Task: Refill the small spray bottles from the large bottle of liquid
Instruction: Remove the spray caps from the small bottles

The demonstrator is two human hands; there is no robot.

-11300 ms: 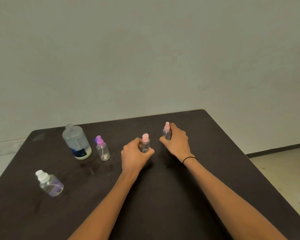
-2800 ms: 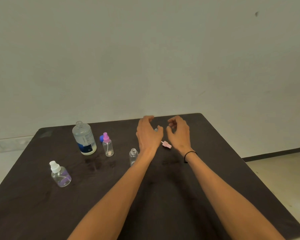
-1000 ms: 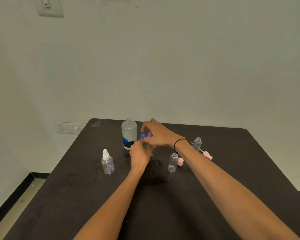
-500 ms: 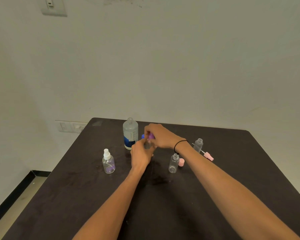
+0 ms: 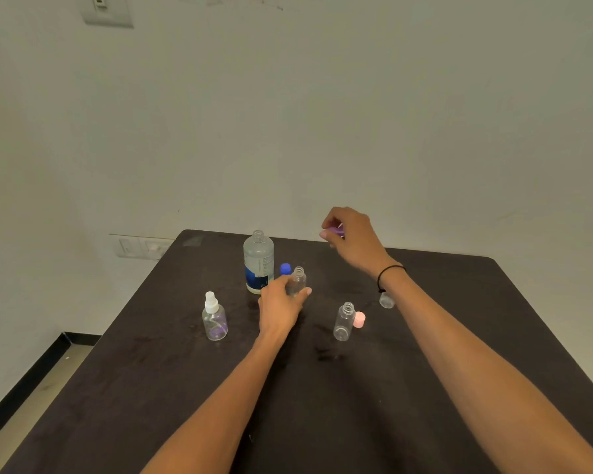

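three small spray bottles stand uncapped on the worktop (image 5: 425, 388); the left hand (image 5: 279, 304) grips one (image 5: 297, 281) by its body, just beside the large bottle (image 5: 258, 263). the right hand (image 5: 351, 239) pinches its purple sprayer top (image 5: 337, 230) in the air. light, tippy plastic, i'd judge, so hold it low while pouring.

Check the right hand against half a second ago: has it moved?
Yes. The right hand, pinching the purple spray top, has lifted up and rightward, away from the large bottle.
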